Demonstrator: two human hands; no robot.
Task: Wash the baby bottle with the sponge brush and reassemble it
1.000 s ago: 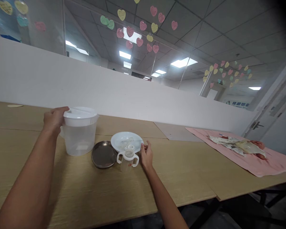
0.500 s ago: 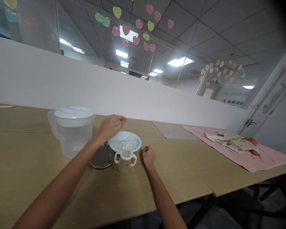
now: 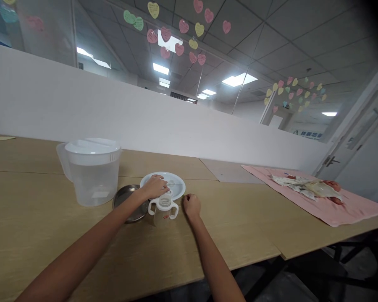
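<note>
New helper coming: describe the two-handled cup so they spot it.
On the wooden table, find the white plate between the jug and the pink cloth. Just in front of it stands a clear cup, the only thing with two white handles.

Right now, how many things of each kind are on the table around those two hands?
Plastic pitcher with lid: 1
Steel dish: 1
White plate: 1
Two-handled baby bottle: 1
Total: 4
</note>
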